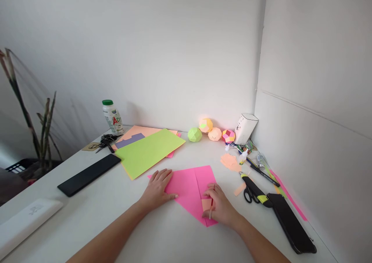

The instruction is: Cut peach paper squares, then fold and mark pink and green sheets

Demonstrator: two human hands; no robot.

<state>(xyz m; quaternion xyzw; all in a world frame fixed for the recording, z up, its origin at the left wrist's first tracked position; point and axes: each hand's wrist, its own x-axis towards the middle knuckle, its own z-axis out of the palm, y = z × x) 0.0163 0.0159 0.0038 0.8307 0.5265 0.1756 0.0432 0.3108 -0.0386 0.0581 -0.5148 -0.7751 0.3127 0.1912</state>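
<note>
A bright pink sheet of paper [184,185] lies on the white table in front of me, with a crease or seam running down its right part. My left hand [157,188] rests flat on the sheet's left side, fingers spread. Over its lower right part, my right hand [222,207] is closed around a thin reddish pencil [211,208], held nearly upright. Beneath the pencil, a small peach paper piece [205,204] lies on the pink sheet, partly covered by my right fingers. The pencil's tip is too small to make out.
Scissors [248,195], a yellow-black cutter [255,189] and a black phone-like case [292,222] lie at right. Paper polyhedra [194,134] stand by the wall. Green paper [151,150], a black slab [89,174] and a white bottle [113,117] are at left.
</note>
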